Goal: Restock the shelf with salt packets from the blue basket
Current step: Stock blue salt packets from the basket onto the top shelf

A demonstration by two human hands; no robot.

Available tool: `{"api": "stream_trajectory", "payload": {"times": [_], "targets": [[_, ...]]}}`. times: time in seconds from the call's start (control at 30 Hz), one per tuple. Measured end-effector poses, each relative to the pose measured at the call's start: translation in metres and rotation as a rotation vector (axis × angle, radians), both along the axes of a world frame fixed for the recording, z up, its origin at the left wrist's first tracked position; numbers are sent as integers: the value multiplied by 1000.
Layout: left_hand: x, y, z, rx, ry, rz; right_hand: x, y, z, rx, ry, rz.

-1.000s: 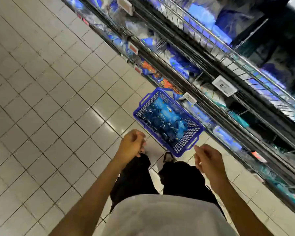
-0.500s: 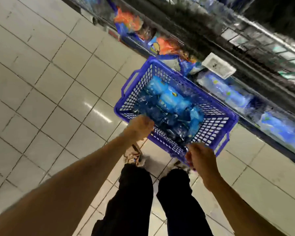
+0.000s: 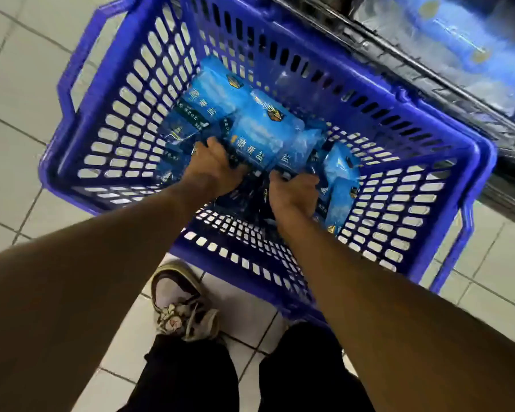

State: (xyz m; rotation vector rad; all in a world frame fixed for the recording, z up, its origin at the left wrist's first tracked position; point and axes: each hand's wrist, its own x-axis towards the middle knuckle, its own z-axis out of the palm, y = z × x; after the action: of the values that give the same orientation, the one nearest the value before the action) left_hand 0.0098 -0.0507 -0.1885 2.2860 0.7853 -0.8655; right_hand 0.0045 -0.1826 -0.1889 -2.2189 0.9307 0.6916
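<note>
Both hands have dropped right down into the basket since half a second back, when they were only up at its near rim, and the camera has come in much closer, so the basket now fills most of the view.

Biggest thing first: the tiled floor (image 3: 18, 93), pale square tiles, runs under everything. On it sits the blue basket (image 3: 428, 162), plastic with slotted walls, one handle folded down on the far-left side and another on the right. Just past its far-right corner is the bottom shelf (image 3: 446, 93), wire-fronted, with blue bags already lying on it, too blurry to read.

Inside the basket is a loose pile of salt packets (image 3: 259, 129), light blue with a dark band and a small gold badge, lying flat and overlapping, a few stood on edge along the right wall.

Left hand (image 3: 211, 171) is fingers-down in the pile and curled round the near edge of a packet in the middle. Right hand (image 3: 295, 194) is just beside it, fingers hooked over the edge of a neighbouring packet; the fingertips themselves are buried, so how firm the grip is I can't tell.

Black trousers (image 3: 188, 379) and one sneaker (image 3: 179, 304) show at the bottom.
</note>
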Motion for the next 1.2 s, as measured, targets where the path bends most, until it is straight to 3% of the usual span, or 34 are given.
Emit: {"api": "stream_trajectory", "payload": {"times": [0.1,0.23,0.33,0.43,0.57,0.77,0.9,1.07,1.2], "targets": [[3,-4,-14,10,31,60,2,4,-15,39,46,-114],[-2,-5,-23,-233,84,288,1,-8,-21,92,46,-159],[-3,4,-17,-342,62,346,-6,-9,-19,147,16,-149],[-11,19,0,-461,86,434,-17,-8,-6,299,-9,-177],[-26,35,45,-611,129,489,-25,-17,30,579,6,-458],[-50,36,144,-746,19,708,-52,-55,130,1013,85,-770],[-71,39,223,-813,-51,772,-78,-71,218,1179,87,-705],[-106,31,331,-914,-99,780,-94,-85,326,1202,126,-639],[-128,30,421,-946,-120,793,-99,-85,415,1117,3,-543]]}}
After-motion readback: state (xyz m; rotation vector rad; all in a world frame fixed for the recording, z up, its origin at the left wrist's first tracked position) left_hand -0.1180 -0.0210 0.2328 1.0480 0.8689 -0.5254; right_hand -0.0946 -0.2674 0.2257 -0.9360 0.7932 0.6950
